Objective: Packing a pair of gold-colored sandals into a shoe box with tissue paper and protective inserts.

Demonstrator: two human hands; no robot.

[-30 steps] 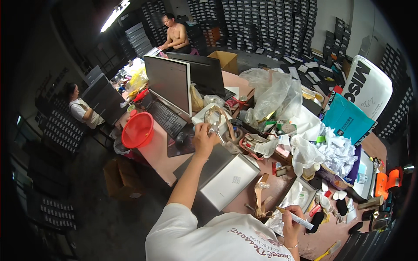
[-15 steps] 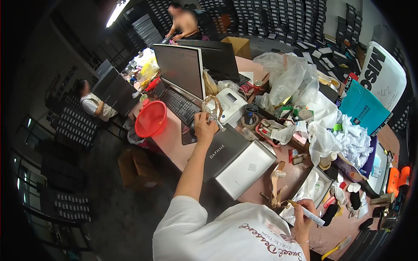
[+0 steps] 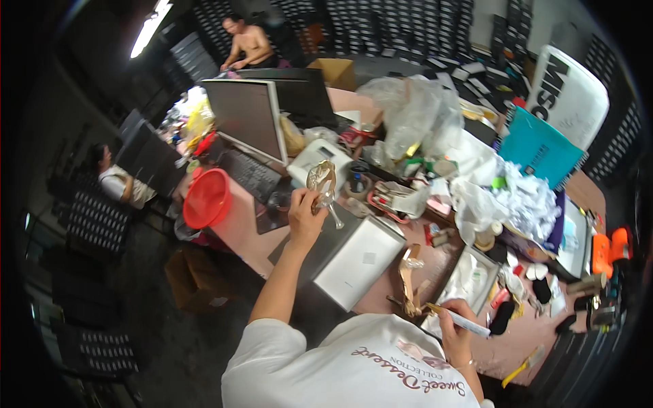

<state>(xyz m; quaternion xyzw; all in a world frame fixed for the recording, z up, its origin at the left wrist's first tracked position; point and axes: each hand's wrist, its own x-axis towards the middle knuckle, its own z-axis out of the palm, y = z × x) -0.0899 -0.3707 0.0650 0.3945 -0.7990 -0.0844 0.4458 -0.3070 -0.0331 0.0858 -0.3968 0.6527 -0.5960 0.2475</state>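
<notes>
My left hand (image 3: 306, 216) is raised over the table, its fingers closed on a strappy high-heeled sandal (image 3: 322, 178) with a glossy gold-brown insole. The sandal's thin heel points down toward the boxes. My right hand (image 3: 454, 326), low on the right, grips a pen-like tool (image 3: 469, 324) with a white barrel and a tan tip pointing left. Close to that tip lies a second tan heeled sandal (image 3: 409, 275) with a clear decoration on its strap. Between my hands is a pale open shoe box part (image 3: 360, 264), overlapping a dark grey box lid (image 3: 292, 253).
A red basin (image 3: 207, 198), a keyboard (image 3: 246, 173) and a monitor (image 3: 245, 119) stand on the left. Clear plastic bags (image 3: 418, 122), crumpled white paper (image 3: 527, 204) and a tissue-lined box (image 3: 469, 279) crowd the right. Two other people sit farther off.
My left hand has turned the sandal, so its insole now shows and its heel points downward. My right hand keeps the pen-like tool near the other sandal. The whole view has shifted.
</notes>
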